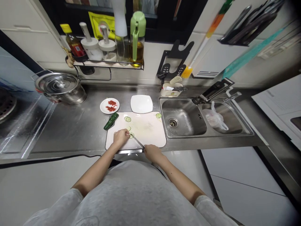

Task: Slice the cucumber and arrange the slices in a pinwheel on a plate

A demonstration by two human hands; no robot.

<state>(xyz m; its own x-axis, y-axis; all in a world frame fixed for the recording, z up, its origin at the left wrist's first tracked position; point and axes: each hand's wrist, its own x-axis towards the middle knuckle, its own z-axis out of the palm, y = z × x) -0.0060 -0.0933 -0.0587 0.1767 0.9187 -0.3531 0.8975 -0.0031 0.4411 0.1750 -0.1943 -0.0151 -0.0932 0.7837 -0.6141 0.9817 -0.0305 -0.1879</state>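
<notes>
My right hand (152, 153) grips a knife (137, 141) at the front edge of the white cutting board (150, 135). The blade slants up and left, and its tip lies at a thin cucumber slice (132, 136). Curled beside the tip is my left hand (121, 138), its fingers drawn together; what they hold, if anything, is too small to make out. Other cucumber slices (127, 119) lie toward the back of the board, with a few more slices (158, 115) in its back right corner. A dark green piece of cucumber (111, 121) rests at the board's left edge.
Behind the board stand a white plate (141, 104) and a small plate (103, 106) with chopped red pieces. A lidded steel pot (68, 89) is at the left, a double sink (185, 116) at the right. Bottles and jars fill a wall rack (108, 64).
</notes>
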